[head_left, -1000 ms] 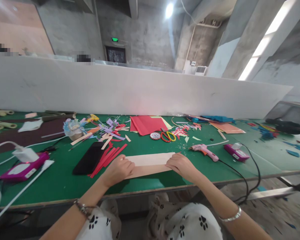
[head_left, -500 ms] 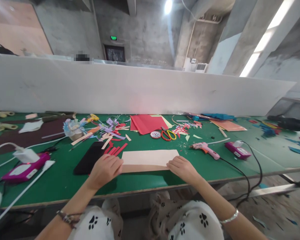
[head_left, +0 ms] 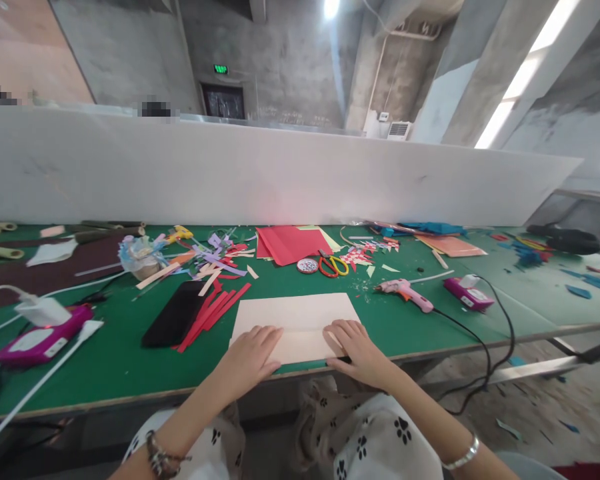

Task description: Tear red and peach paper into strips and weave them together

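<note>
A cream sheet of paper [head_left: 300, 308] lies at the front edge of the table, with a crease or fold line running across its middle. On its left part rests my left hand [head_left: 253, 353], fingers flat and thumb apart. My right hand [head_left: 359, 350] presses on the right part in the same way, fingers stretched out over the crease. Both hands are open. Left of the sheet are several red paper strips [head_left: 215, 313], partly beside a black flat phone or tablet [head_left: 173, 317].
Behind the sheet lie red paper [head_left: 295, 245], scissors [head_left: 336, 265] and a round tin of small beads [head_left: 307, 266]. A pink glue gun [head_left: 407, 293] and a magenta power strip [head_left: 469, 293] are at right. Another magenta power strip [head_left: 45, 337] sits at left. A white panel [head_left: 280, 173] stands behind.
The folded paper now lies opened out and nearer the table edge. My hands have moved inward from its ends, from gripping it to lying flat on it. More of the red strips shows.
</note>
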Motion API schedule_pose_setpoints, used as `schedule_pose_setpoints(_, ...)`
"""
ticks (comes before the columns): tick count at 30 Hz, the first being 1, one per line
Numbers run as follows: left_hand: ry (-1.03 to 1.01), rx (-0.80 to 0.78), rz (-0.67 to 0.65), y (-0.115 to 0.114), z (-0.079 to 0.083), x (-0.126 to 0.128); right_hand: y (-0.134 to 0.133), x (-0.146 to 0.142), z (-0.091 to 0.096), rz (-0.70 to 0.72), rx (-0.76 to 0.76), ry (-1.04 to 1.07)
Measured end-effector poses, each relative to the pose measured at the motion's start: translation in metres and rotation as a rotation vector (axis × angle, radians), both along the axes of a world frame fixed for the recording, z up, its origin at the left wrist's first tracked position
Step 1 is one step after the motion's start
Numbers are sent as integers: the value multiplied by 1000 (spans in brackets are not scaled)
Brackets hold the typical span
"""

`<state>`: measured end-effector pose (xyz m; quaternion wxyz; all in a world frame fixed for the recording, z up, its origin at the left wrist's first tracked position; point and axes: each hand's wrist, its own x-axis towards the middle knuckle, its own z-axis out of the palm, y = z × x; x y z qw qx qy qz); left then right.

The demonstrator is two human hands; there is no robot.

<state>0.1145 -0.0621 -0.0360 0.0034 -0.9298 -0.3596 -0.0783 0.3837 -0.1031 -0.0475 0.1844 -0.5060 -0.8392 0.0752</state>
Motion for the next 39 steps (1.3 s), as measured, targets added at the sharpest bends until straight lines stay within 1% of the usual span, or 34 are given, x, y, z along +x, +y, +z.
schedule_pose_setpoints(2, 38, -6, 57, 1, 1, 2, 4, 0, 1, -11, -52, -20)
schedule_pose_setpoints(4, 57, -15, 79, 5, 7, 5, 10, 2, 3, -11, -95, -35)
schedule_pose_setpoints(6, 52, -15, 52, 10, 16, 7, 18, 3, 6, -13, -113, -45)
schedule_pose_setpoints(8, 56, 17, 17, 17, 27, 10, 27, 5, 10, -23, -82, -57)
schedule_pose_setpoints(10, 68, 75, 12, 24, 39, 12, 36, 7, 18, -32, 47, -79)
schedule_pose_setpoints(12, 81, 170, 31, 29, 49, 14, 41, 7, 27, -36, 264, -137)
schedule_pose_setpoints(14, 118, 331, 23, 31, 53, 13, 42, 6, 32, -43, 480, -219)
schedule_pose_setpoints(15, 146, 419, -2, 30, 52, 13, 41, 5, 33, -37, 554, -261)
schedule_pose_setpoints(16, 172, 492, -40, 28, 49, 11, 39, 3, 32, -21, 597, -297)
schedule_pose_setpoints(17, 194, 537, -87, 25, 43, 9, 35, 1, 28, 8, 607, -321)
schedule_pose_setpoints(18, 209, 544, -137, 21, 36, 7, 30, -1, 24, 44, 587, -335)
schedule_pose_setpoints(21, 226, 479, -252, 4, 9, -3, 13, -6, 8, 139, 416, -329)
schedule_pose_setpoints(23, 238, 389, -220, -6, -4, -10, 1, -8, 1, 156, 286, -307)
schedule_pose_setpoints(25, 224, 282, -174, -12, -8, -16, -7, -7, 2, 140, 192, -284)
schedule_pose_setpoints(26, 201, 224, -152, -12, -6, -18, -8, -5, 4, 129, 156, -266)
schedule_pose_setpoints(27, 174, 157, -139, -11, -1, -20, -6, -4, 9, 122, 124, -242)
schedule_pose_setpoints(29, 128, 22, -113, -3, 18, -19, 3, 1, 22, 132, 65, -184)
schedule_pose_setpoints(30, 140, -57, -123, 4, 30, -18, 12, 3, 30, 148, 38, -154)
schedule_pose_setpoints(31, 167, -103, -120, 13, 44, -15, 22, 6, 38, 165, 16, -151)
schedule_pose_setpoints(32, 214, -102, -90, 22, 59, -11, 33, 8, 47, 168, 10, -165)
schedule_pose_setpoints(33, 265, -48, -40, 32, 74, -6, 45, 11, 56, 149, 18, -179)
schedule_pose_setpoints(35, 266, 47, 40, 51, 105, 5, 67, 16, 76, 40, 109, -173)
schedule_pose_setpoints(37, 234, 174, 118, 65, 130, 15, 83, 20, 96, -79, 263, -144)
schedule_pose_setpoints(38, 212, 233, 140, 69, 140, 18, 86, 21, 104, -142, 368, -133)
schedule_pose_setpoints(39, 176, 326, 158, 71, 148, 20, 88, 22, 111, -187, 473, -127)
